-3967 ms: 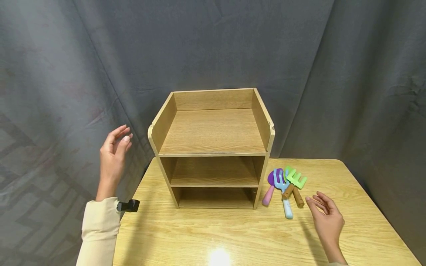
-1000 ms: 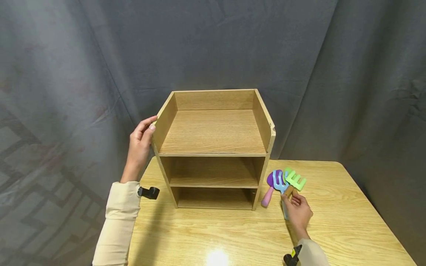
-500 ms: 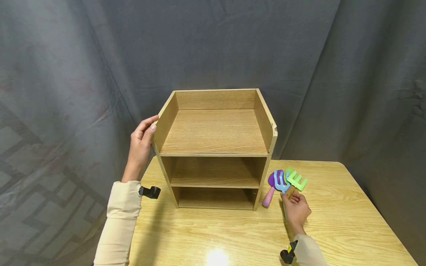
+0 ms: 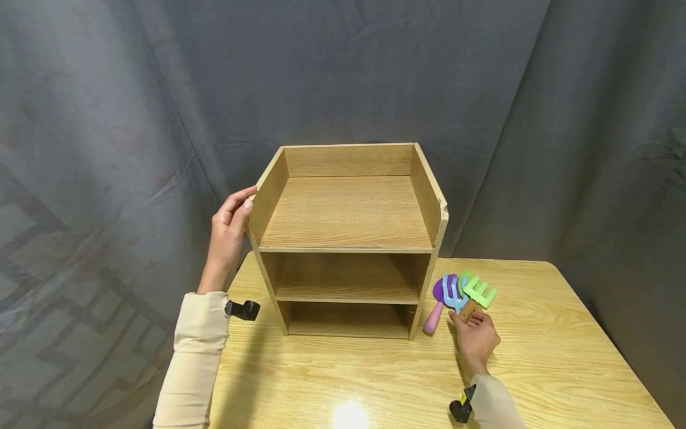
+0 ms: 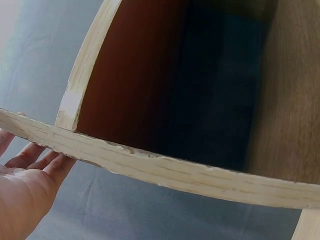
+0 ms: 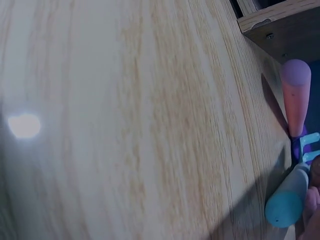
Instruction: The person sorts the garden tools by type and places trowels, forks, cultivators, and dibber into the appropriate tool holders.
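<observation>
A wooden shelf unit [image 4: 343,249] stands on the table. My left hand [image 4: 227,235] holds the front of its left side panel near the top; in the left wrist view the fingers [image 5: 61,170] lie along the panel's outer side. Beside the unit's right side, my right hand [image 4: 477,341] pinches the brown handle of a small green garden fork [image 4: 479,290]. This fork lies over a blue garden fork [image 4: 454,298], a purple trowel with a pink handle [image 4: 433,319] and a mostly covered green tool. In the right wrist view, the right hand shows only at the lower right edge.
The light wooden table [image 4: 348,369] has a right edge and a rounded far corner. Grey curtains [image 4: 343,71] hang behind and on both sides. The unit has an open top with raised sides and two compartments below it.
Over the four seconds, my left hand moved right onto the shelf unit and my right hand moved left to the green fork's handle. During the last second both hands have stayed nearly still.
</observation>
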Demonstrator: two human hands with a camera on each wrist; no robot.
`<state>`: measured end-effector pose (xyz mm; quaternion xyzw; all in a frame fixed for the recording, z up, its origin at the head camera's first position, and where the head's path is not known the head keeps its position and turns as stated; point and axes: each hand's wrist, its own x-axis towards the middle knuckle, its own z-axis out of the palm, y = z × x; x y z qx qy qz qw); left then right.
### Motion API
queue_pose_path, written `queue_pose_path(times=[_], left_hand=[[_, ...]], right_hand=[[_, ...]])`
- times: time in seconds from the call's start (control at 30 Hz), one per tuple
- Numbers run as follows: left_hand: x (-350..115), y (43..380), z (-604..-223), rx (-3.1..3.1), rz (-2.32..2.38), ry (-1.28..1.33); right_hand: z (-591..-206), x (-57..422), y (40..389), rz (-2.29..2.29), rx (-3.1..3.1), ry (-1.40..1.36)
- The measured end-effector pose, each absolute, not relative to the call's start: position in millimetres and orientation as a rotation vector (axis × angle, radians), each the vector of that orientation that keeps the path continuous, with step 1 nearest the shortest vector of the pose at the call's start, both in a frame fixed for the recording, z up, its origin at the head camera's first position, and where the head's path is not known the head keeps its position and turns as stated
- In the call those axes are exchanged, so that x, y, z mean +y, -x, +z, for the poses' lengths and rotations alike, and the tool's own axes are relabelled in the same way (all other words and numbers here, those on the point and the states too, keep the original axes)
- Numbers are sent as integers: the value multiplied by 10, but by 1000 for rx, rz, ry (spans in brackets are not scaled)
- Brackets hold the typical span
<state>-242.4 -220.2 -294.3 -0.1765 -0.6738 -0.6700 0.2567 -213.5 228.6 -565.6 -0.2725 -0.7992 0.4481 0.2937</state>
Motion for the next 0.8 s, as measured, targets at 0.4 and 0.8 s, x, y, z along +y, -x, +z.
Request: queue_pose_path(times=[0.4,0.8], left_hand=[[-2202,2418,-2952,-1835,-1802,485],[-2202,2430,-2954,-1813,-1811,491]], right_hand=[[-5667,2289,2145,1167,-2148,730],[-5689,2302,2164,1158,-2147,746]])
